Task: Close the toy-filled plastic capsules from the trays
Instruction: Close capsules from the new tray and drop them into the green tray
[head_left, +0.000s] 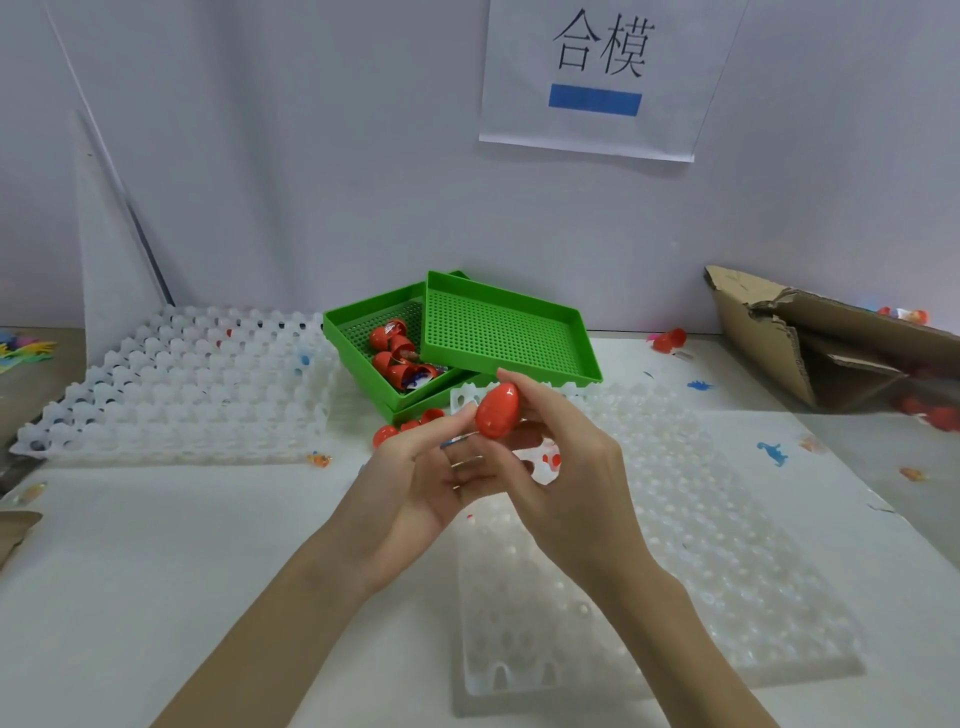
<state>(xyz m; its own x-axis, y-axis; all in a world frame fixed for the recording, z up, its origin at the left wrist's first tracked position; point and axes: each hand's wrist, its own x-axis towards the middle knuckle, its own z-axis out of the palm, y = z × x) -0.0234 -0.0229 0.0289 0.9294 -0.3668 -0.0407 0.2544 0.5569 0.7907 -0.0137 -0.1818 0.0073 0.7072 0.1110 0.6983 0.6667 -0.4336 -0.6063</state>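
A red egg-shaped capsule (497, 410) is held up above the table between both hands, its two halves joined. My right hand (566, 467) pinches it from above and behind with thumb and fingers. My left hand (426, 478) lies palm up beside it, its thumb tip touching the capsule's lower left. Behind the hands, a green perforated tray (358, 332) holds several open red capsule halves with toys (400, 358). A second green tray (504, 332) lies tilted across it. More red halves (410, 426) lie on the table in front of the trays.
Translucent white cup trays lie at the left (171, 389) and under my hands at the right (727, 545). A torn cardboard box (810, 343) sits at the right with red capsules near it. Small blue toy dinosaurs (774, 453) lie scattered on the white table.
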